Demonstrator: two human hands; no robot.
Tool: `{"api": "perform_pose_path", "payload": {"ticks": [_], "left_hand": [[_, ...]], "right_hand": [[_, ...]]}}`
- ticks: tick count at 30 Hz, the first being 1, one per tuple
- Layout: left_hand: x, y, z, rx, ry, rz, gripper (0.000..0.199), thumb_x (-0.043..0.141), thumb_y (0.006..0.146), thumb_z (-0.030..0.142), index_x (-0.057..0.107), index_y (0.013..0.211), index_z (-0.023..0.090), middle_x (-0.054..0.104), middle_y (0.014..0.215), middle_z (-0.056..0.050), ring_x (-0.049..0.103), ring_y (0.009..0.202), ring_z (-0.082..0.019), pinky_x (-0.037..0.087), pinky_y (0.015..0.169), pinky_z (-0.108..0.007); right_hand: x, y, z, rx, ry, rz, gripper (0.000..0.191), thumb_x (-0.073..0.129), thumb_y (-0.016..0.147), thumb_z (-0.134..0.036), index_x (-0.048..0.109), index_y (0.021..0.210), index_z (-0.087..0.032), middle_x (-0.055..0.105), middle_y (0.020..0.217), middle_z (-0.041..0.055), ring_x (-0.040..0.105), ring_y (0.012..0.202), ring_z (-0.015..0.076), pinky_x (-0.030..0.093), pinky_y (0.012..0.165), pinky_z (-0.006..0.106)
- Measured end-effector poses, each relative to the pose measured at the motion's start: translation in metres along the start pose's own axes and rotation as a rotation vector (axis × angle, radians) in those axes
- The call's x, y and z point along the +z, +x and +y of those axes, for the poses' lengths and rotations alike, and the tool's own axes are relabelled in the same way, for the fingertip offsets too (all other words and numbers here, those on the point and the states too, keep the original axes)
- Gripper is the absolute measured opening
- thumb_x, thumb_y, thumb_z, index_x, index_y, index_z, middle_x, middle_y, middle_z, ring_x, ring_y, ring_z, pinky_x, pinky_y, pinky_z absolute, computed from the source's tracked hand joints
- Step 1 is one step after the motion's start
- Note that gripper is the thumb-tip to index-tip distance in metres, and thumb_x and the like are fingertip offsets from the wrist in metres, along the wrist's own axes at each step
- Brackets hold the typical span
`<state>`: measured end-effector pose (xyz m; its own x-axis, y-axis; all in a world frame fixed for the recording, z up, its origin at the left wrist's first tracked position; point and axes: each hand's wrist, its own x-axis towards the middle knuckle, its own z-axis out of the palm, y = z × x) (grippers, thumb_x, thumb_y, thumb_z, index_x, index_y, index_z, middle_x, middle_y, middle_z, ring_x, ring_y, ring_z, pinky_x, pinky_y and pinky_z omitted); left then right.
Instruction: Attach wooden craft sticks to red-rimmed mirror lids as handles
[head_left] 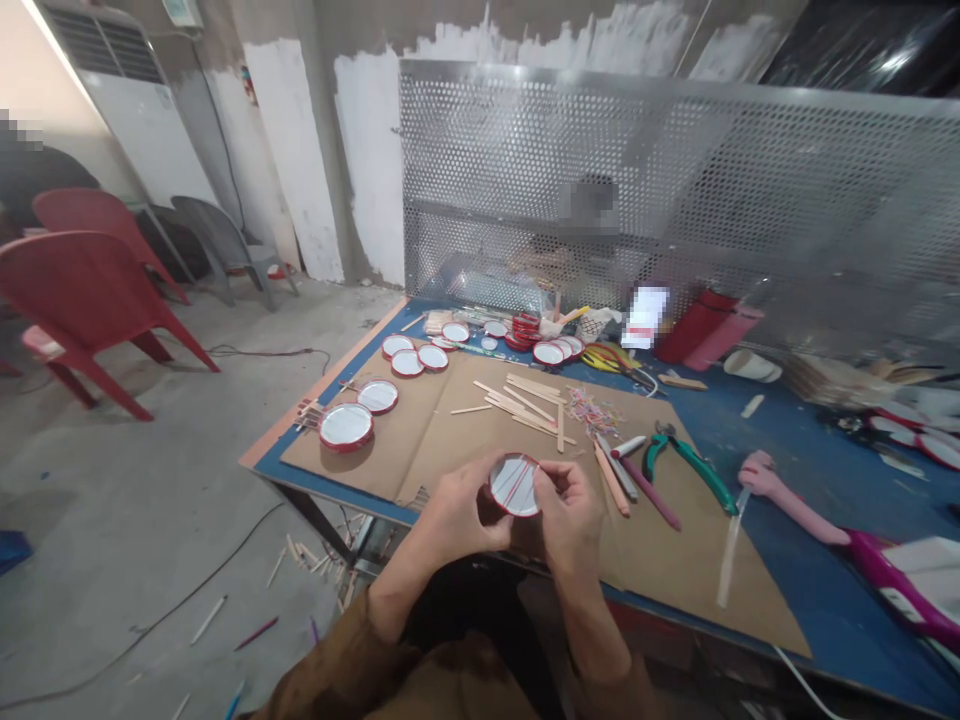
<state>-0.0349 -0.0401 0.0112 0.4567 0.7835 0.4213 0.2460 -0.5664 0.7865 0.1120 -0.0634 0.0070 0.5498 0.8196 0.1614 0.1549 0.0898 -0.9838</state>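
While near table edge (337,503), red-rimmed disc (514,485)

Glossy red-rimmed disc (514,485), matt brown cardboard (439,400), smooth pale wooden sticks (525,403), perforated grey metal screen (525,170)

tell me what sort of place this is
Probably a small handicraft workshop: a blue workbench under a cardboard sheet holds wooden craft sticks, green-handled pliers and red-rimmed round discs, and the floor is bare concrete.

A perforated metal screen (570,180) stood before a patchily whitewashed wall (367,160). Left of it, red and grey plastic chairs (90,290) stood on the concrete floor (127,500).
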Motion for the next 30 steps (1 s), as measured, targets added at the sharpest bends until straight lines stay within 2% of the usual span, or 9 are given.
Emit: {"api": "perform_pose_path", "payload": {"ticks": [8, 11, 14, 16, 19, 24, 30], "left_hand": [[-0.001, 0.002, -0.006, -0.002, -0.053, -0.031, 0.065, 0.065, 0.064, 0.016, 0.05, 0.128, 0.018, 0.062, 0.122, -0.009, 0.063, 0.1, -0.02, 0.053, 0.087, -0.03], [-0.002, 0.002, -0.01, -0.088, -0.19, -0.09, 0.075, 0.069, 0.064, 0.018, 0.043, 0.134, 0.02, 0.061, 0.121, -0.01, 0.065, 0.095, -0.019, 0.054, 0.083, -0.029], [-0.002, 0.008, -0.017, -0.26, -0.449, -0.141, 0.091, 0.077, 0.059, 0.025, 0.032, 0.139, 0.019, 0.062, 0.114, -0.011, 0.065, 0.088, -0.017, 0.054, 0.077, -0.029], [-0.001, 0.016, -0.021, -0.402, -0.569, -0.166, 0.077, 0.073, 0.065, 0.034, 0.038, 0.132, 0.015, 0.064, 0.094, -0.006, 0.064, 0.076, -0.015, 0.053, 0.068, -0.027], [0.0, 0.028, -0.024, -0.546, -0.603, -0.21, 0.052, 0.063, 0.073, 0.043, 0.048, 0.113, 0.013, 0.057, 0.072, 0.001, 0.056, 0.061, -0.011, 0.048, 0.054, -0.023], [0.002, 0.032, -0.025, -0.484, -0.531, -0.192, 0.035, 0.069, 0.066, 0.037, 0.057, 0.088, 0.012, 0.057, 0.069, 0.001, 0.054, 0.063, -0.012, 0.043, 0.058, -0.022], [-0.001, 0.03, -0.026, -0.531, -0.479, -0.156, 0.027, 0.058, 0.071, 0.038, 0.057, 0.085, 0.014, 0.055, 0.069, 0.001, 0.048, 0.057, -0.011, 0.038, 0.051, -0.022]], "right_hand": [[0.0, 0.002, 0.01, 0.048, 0.037, 0.012, 0.026, 0.065, 0.071, -0.041, 0.057, 0.08, -0.018, 0.063, 0.07, 0.0022, 0.061, 0.062, 0.0174, 0.052, 0.058, 0.031], [-0.003, 0.004, 0.013, 0.034, 0.038, 0.001, 0.026, 0.064, 0.073, -0.042, 0.057, 0.081, -0.018, 0.063, 0.072, 0.0024, 0.062, 0.064, 0.0177, 0.052, 0.059, 0.03], [-0.006, 0.007, 0.017, 0.009, 0.005, -0.03, 0.027, 0.063, 0.075, -0.043, 0.058, 0.085, -0.018, 0.064, 0.075, 0.003, 0.062, 0.067, 0.0183, 0.052, 0.061, 0.031], [-0.006, 0.009, 0.019, -0.004, -0.008, -0.064, 0.028, 0.062, 0.077, -0.043, 0.058, 0.089, -0.018, 0.064, 0.077, 0.0034, 0.062, 0.069, 0.0183, 0.052, 0.062, 0.03], [-0.004, 0.01, 0.022, -0.007, 0.005, -0.101, 0.028, 0.061, 0.077, -0.045, 0.058, 0.086, -0.018, 0.064, 0.075, 0.003, 0.062, 0.066, 0.0177, 0.052, 0.06, 0.029], [0.001, 0.003, 0.024, -0.022, -0.081, -0.108, 0.028, 0.059, 0.079, -0.046, 0.058, 0.081, -0.019, 0.066, 0.074, 0.0044, 0.062, 0.066, 0.0182, 0.051, 0.06, 0.028], [-0.001, -0.004, 0.022, -0.095, -0.156, -0.227, 0.029, 0.054, 0.084, -0.043, 0.063, 0.094, -0.018, 0.069, 0.085, 0.007, 0.064, 0.072, 0.0181, 0.051, 0.066, 0.028]]}}
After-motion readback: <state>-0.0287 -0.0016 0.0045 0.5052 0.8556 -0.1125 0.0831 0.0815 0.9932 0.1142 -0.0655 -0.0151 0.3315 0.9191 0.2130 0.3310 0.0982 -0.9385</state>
